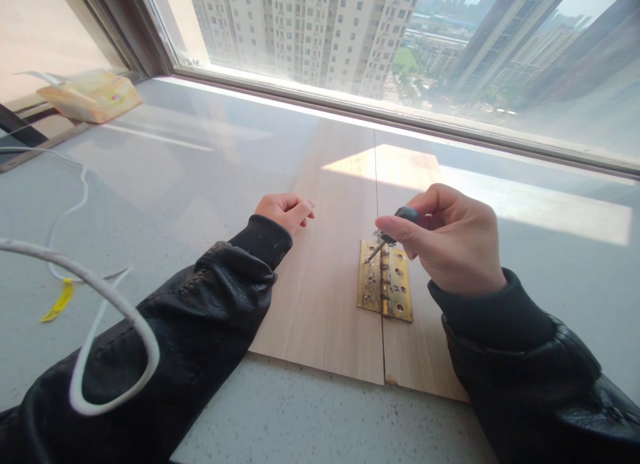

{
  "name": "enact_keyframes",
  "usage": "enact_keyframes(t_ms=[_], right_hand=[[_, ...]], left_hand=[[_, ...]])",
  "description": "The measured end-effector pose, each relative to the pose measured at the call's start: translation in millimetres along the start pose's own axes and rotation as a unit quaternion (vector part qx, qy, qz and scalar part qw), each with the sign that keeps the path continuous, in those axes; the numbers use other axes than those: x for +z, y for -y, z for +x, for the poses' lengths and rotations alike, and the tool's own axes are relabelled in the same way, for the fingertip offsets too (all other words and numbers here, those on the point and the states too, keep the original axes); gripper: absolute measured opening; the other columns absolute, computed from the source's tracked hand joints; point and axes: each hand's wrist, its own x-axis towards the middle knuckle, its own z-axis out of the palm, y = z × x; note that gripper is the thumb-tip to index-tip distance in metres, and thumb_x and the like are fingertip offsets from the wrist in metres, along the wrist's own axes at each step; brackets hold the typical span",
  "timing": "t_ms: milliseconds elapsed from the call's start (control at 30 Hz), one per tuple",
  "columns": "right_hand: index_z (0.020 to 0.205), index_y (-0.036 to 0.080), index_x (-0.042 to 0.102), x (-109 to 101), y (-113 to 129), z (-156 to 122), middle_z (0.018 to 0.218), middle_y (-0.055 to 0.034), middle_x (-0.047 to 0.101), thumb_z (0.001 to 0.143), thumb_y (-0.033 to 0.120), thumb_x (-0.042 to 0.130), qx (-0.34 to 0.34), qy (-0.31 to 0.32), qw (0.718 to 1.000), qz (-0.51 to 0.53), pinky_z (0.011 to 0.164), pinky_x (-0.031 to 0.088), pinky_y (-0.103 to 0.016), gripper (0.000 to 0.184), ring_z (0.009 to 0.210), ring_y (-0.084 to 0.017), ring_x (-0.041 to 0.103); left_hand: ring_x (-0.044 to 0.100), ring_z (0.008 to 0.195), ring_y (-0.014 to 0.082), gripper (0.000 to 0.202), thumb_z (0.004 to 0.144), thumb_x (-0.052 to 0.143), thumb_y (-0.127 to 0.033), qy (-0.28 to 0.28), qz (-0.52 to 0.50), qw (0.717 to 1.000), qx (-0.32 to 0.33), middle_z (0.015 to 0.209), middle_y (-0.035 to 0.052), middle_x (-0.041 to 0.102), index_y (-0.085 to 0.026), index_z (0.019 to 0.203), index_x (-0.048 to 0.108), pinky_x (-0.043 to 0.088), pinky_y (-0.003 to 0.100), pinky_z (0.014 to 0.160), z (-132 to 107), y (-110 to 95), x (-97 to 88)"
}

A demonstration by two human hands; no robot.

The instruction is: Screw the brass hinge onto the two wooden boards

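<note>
Two pale wooden boards [325, 277] lie side by side on a grey stone sill, joined by a brass hinge [385, 283] across their seam. My right hand [445, 241] is closed round a small screwdriver [387, 239] with a dark handle. Its metal tip points down-left at the upper left leaf of the hinge. My left hand [286, 211] rests on the left board's edge with the fingers curled in loosely. I cannot make out anything inside it. Both arms wear black jacket sleeves.
A white cable [107, 297] with a yellow tag [59, 302] loops across the sill at the left. A yellowish packet [90, 95] lies in the far left corner. A large window [400, 44] runs along the back, with high-rise buildings outside.
</note>
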Motion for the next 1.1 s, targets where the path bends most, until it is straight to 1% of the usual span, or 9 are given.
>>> enact_keyframes(t_ms=[133,233,367,467,567,667,800,933,1100], right_hand=[[0.06,0.019,0.053,0.3,-1.4,1.1,0.053,0.0035,0.058,0.06,0.032,0.083,0.008,0.006,0.999,0.049,0.036,0.035,-0.024,0.032,0.039,-0.007,0.047],[0.061,0.019,0.056,0.0,-4.3,2.2,0.057,0.0019,0.062,0.06,0.028,0.083,0.012,0.021,0.996,0.091,0.04,0.041,-0.025,0.028,0.045,-0.009,0.053],[0.063,0.02,0.059,-1.8,-12.1,4.9,0.063,0.001,0.065,0.062,0.025,0.082,0.012,0.065,0.985,0.159,0.05,0.048,-0.029,0.023,0.056,-0.013,0.061],[0.064,0.021,0.059,-2.0,-18.0,6.6,0.068,0.0014,0.067,0.062,0.028,0.082,0.009,0.086,0.977,0.193,0.054,0.049,-0.031,0.023,0.06,-0.013,0.061],[0.064,0.021,0.06,-1.1,-21.6,7.1,0.072,0.0014,0.068,0.062,0.028,0.081,0.001,0.074,0.973,0.22,0.056,0.05,-0.031,0.023,0.063,-0.013,0.061],[0.066,0.022,0.062,-1.1,-23.7,6.8,0.071,0.0014,0.068,0.063,0.028,0.081,-0.006,0.077,0.971,0.228,0.057,0.05,-0.032,0.021,0.062,-0.014,0.061],[0.069,0.023,0.064,-3.5,-27.4,7.0,0.068,0.0012,0.068,0.062,0.035,0.081,-0.003,0.075,0.974,0.212,0.059,0.052,-0.034,0.022,0.06,-0.015,0.062],[0.073,0.022,0.068,-5.9,-32.2,7.7,0.072,-0.0015,0.071,0.064,0.041,0.08,-0.025,0.101,0.975,0.195,0.061,0.053,-0.035,0.025,0.063,-0.017,0.064],[0.079,0.024,0.066,-5.5,-32.6,6.7,0.071,0.0005,0.069,0.065,0.039,0.079,-0.031,0.12,0.965,0.231,0.062,0.054,-0.034,0.024,0.064,-0.016,0.064]], left_hand=[[0.04,0.046,0.0088,0.031,0.075,0.058,-0.042,0.001,0.003,1.0,0.003,0.05,-0.0011,0.057,-0.015,0.061,0.066,0.03,0.024,0.049,0.3,0.6,0.0],[0.041,0.047,0.0091,0.032,0.075,0.058,-0.043,0.001,0.004,1.0,0.003,0.051,-0.001,0.057,-0.015,0.061,0.066,0.03,0.024,0.049,0.2,1.2,0.1],[0.041,0.048,0.0091,0.031,0.075,0.058,-0.042,0.001,0.002,1.0,0.006,0.051,-0.0009,0.056,-0.015,0.061,0.066,0.03,0.023,0.049,0.4,2.1,-0.1],[0.04,0.047,0.0089,0.031,0.075,0.058,-0.042,0.002,0.001,1.0,0.006,0.051,-0.0011,0.056,-0.015,0.061,0.066,0.03,0.024,0.05,0.8,2.2,-0.2],[0.039,0.046,0.0089,0.031,0.075,0.058,-0.042,0.002,-0.002,1.0,0.003,0.051,-0.0012,0.056,-0.015,0.061,0.065,0.03,0.024,0.049,0.9,1.5,0.0],[0.039,0.046,0.0088,0.031,0.075,0.058,-0.042,0.002,-0.002,1.0,0.002,0.05,-0.0014,0.056,-0.016,0.061,0.065,0.03,0.024,0.048,0.9,0.8,0.3],[0.04,0.046,0.0088,0.03,0.075,0.058,-0.041,0.002,0.004,1.0,-0.001,0.05,-0.0012,0.056,-0.016,0.06,0.065,0.031,0.024,0.048,0.5,0.4,0.2],[0.04,0.046,0.0086,0.03,0.075,0.059,-0.041,-0.001,0.002,1.0,0.001,0.05,-0.0015,0.056,-0.016,0.061,0.066,0.031,0.024,0.049,0.1,0.7,0.3],[0.037,0.045,0.0082,0.031,0.075,0.058,-0.042,0.001,0.003,1.0,0.006,0.05,-0.0019,0.056,-0.016,0.061,0.066,0.028,0.024,0.048,0.5,1.9,0.4]])
